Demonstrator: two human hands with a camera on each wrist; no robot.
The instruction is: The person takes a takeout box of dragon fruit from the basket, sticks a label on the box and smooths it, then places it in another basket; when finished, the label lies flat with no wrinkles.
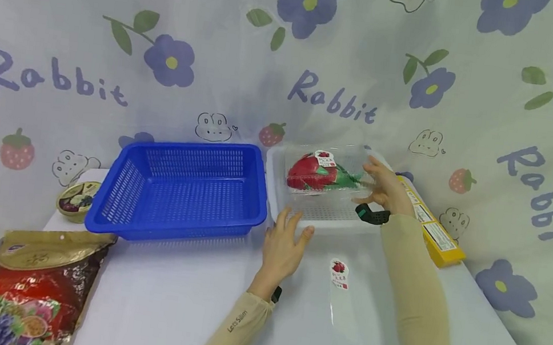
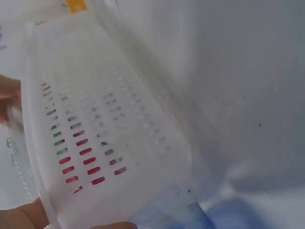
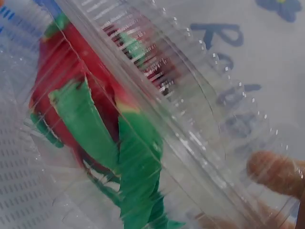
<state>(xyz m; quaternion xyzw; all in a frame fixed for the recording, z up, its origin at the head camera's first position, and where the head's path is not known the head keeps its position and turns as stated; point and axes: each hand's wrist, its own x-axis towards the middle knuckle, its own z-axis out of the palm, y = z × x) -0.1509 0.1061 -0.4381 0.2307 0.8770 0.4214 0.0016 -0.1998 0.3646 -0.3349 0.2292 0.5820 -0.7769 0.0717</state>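
Note:
A clear plastic box [image 1: 355,165] with a sticker lies over the white basket [image 1: 334,225]; inside it is a red dragon fruit [image 1: 304,173] with green leaf-like tips. My right hand [image 1: 385,189] grips the box's right end, thumb on the near side and fingers on the far side. At the basket's near left corner, my left hand [image 1: 282,251] pinches the rim, fingertips over the edge and thumb against the outer wall. Red and green show through the slots of the basket [image 2: 95,138] in the left wrist view. Ridged clear plastic covers the dragon fruit [image 3: 71,71] in the right wrist view.
Left of the white basket stands a blue basket [image 1: 181,230]. A round tub [image 1: 77,201] and a red and gold fruit bag [image 1: 36,275] lie farther left. A yellow box [image 1: 436,238] is at the right edge. A sticker [image 1: 339,273] on glossy clear plastic lies in front.

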